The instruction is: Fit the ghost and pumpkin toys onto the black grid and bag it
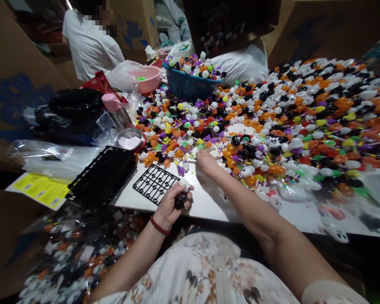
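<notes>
My left hand [172, 202], with a red bead bracelet on its wrist, is closed round a black piece [180, 200] and a white piece [184, 183] near the table's front edge. Beyond it to the left, a black plastic grid [155, 184] lies flat on the white table [210, 202]. My right hand [205, 162] reaches to the near edge of a wide pile of small coloured figures [256, 122]. Its fingers are bent and point down among the pieces; whether they hold one is hidden.
Stacked black trays [99, 175], a metal bowl [129, 139] and plastic bags stand at the left. Behind the pile are a full blue basin [190, 84] and a pink basin [148, 79]. A person in white [90, 44] is at the back left.
</notes>
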Available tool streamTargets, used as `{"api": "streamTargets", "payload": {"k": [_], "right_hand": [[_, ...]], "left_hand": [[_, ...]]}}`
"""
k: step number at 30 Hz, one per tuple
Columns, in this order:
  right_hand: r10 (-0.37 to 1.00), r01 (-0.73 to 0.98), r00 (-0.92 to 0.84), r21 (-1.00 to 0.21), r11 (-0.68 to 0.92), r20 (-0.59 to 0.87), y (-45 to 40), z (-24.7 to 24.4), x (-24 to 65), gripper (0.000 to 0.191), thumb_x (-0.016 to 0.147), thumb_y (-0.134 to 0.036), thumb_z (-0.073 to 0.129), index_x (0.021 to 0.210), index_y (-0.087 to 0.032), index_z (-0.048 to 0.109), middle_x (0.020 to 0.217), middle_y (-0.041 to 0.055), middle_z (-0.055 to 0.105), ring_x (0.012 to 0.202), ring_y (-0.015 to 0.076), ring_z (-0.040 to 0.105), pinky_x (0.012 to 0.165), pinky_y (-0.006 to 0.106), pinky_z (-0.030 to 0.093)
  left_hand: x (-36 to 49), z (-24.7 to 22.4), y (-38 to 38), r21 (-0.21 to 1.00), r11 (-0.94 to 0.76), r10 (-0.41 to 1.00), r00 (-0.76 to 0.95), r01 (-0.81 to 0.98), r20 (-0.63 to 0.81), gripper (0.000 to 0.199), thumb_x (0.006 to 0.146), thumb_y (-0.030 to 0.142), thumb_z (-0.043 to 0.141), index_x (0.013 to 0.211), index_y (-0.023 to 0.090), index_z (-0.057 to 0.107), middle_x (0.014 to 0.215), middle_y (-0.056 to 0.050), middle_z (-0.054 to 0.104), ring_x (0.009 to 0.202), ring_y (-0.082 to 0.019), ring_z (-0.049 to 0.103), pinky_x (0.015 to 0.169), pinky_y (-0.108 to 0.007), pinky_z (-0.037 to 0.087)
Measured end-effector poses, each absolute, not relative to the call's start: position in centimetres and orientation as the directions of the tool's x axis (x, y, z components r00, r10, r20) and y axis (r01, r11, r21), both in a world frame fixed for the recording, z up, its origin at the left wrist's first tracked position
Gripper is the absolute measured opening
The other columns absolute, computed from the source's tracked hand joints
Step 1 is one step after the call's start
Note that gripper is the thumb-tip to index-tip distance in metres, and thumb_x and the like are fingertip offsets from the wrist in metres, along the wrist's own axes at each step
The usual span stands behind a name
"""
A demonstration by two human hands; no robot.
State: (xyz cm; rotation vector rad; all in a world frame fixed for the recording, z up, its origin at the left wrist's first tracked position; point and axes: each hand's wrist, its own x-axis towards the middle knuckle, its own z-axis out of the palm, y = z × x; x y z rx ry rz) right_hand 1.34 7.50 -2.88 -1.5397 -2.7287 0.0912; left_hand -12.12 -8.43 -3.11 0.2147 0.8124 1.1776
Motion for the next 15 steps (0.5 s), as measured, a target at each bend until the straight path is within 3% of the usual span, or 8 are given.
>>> {"api": "streamTargets", "payload": {"k": [2, 4, 6, 8, 12, 15], "right_hand": [[0.896, 0.878, -0.436, -0.177, 0.444, 0.085, 6.4, -1.9, 2.1, 0.026, 0.089, -0.015, 0.05, 0.111, -0.008, 0.06, 0.111, 0.0185, 0.06, 0.095, 0.0251, 0.058, 0.082, 0.033, 0.046], [0.922, 0.804, -0.329, -0.451, 0.387, 0.204, 4.5, -1.0, 3.3, 0.022, 0.089, -0.025, 0.053, 0.106, -0.014, 0.06, 0.108, 0.0136, 0.059, 0.089, 0.0224, 0.057, 0.079, 0.034, 0.048], [0.941, 0.586, -0.24, -0.737, 0.337, 0.24, 1.9, -0.4, 4.5, 0.018, 0.088, -0.034, 0.057, 0.096, -0.019, 0.061, 0.094, 0.0057, 0.06, 0.079, 0.0185, 0.056, 0.072, 0.031, 0.048], [0.963, 0.367, -0.198, -0.898, 0.244, 0.181, -1.1, -0.2, 5.8, 0.021, 0.087, -0.041, 0.061, 0.093, -0.021, 0.061, 0.081, 0.0005, 0.059, 0.07, 0.0154, 0.054, 0.064, 0.028, 0.046], [0.994, 0.162, -0.112, -0.987, 0.021, 0.003, -5.7, -0.8, 7.6, 0.028, 0.08, -0.045, 0.07, 0.093, -0.022, 0.063, 0.082, -0.0001, 0.064, 0.068, 0.0139, 0.057, 0.061, 0.025, 0.045], [0.996, 0.162, -0.083, -0.986, 0.026, 0.013, -7.1, -1.3, 8.5, 0.027, 0.08, -0.045, 0.071, 0.089, -0.021, 0.065, 0.087, 0.0017, 0.068, 0.077, 0.0161, 0.061, 0.068, 0.027, 0.049]], "left_hand": [[-12.2, -3.1, -8.2, 0.496, 0.424, 0.859, 0.163, -0.758, -0.485, 0.021, 0.077, 0.024, 0.073, 0.087, 0.013, 0.058, 0.091, -0.008, 0.065, 0.062, -0.008, 0.056, 0.041, -0.014, 0.039], [-12.1, -3.0, -7.9, 0.447, 0.438, 0.843, 0.183, -0.78, -0.506, 0.024, 0.081, 0.031, 0.07, 0.09, 0.011, 0.061, 0.088, -0.009, 0.064, 0.061, -0.008, 0.056, 0.039, -0.014, 0.038], [-11.7, -3.1, -7.5, 0.429, 0.428, 0.84, 0.175, -0.796, -0.513, 0.027, 0.083, 0.036, 0.07, 0.091, 0.012, 0.061, 0.083, -0.006, 0.063, 0.061, -0.008, 0.055, 0.039, -0.014, 0.037], [-11.1, -3.1, -7.1, 0.437, 0.405, 0.849, 0.153, -0.803, -0.506, 0.027, 0.081, 0.036, 0.072, 0.09, 0.014, 0.06, 0.077, -0.002, 0.06, 0.059, -0.008, 0.054, 0.04, -0.014, 0.037], [-9.6, -2.9, -6.8, 0.44, 0.428, 0.856, 0.198, -0.789, -0.478, 0.026, 0.081, 0.035, 0.073, 0.088, 0.014, 0.06, 0.074, -0.001, 0.059, 0.059, -0.007, 0.053, 0.041, -0.013, 0.036], [-8.3, -2.5, -6.9, 0.474, 0.448, 0.86, 0.22, -0.758, -0.461, 0.026, 0.081, 0.036, 0.071, 0.086, 0.013, 0.06, 0.074, -0.002, 0.06, 0.059, -0.008, 0.054, 0.04, -0.013, 0.036]]}}
